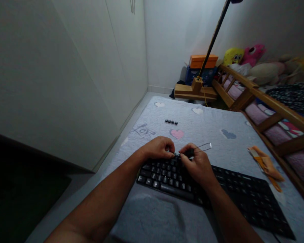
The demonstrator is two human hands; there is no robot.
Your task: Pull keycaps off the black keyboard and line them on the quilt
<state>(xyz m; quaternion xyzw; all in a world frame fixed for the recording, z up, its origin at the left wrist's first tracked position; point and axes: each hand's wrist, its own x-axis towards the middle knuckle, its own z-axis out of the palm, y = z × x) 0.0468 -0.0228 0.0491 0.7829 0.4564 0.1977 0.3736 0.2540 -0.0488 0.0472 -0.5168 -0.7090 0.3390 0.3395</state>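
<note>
A black keyboard point(177, 177) lies slanted across the bed cover in front of me. Over its top edge, my left hand point(163, 147) is closed, thumb and finger pinched at a small spot where whatever they hold is too small to make out. Close beside it, my right hand point(196, 163) is shut on a keycap puller point(204, 147), whose wire loop sticks out to the right. Fingers hide part of the upper key rows and the puller's dark handle. Beyond the hands, several loose black keycaps point(171, 122) sit in a short row on the cover.
A brush with an orange handle point(264, 167) lies by a tan cloth-like item point(268, 162) at the right. A wooden bed rail point(276, 101) runs along that side. White cabinet doors point(91, 67) stand at the left; a lamp stand with a wooden base point(195, 89) is at the back.
</note>
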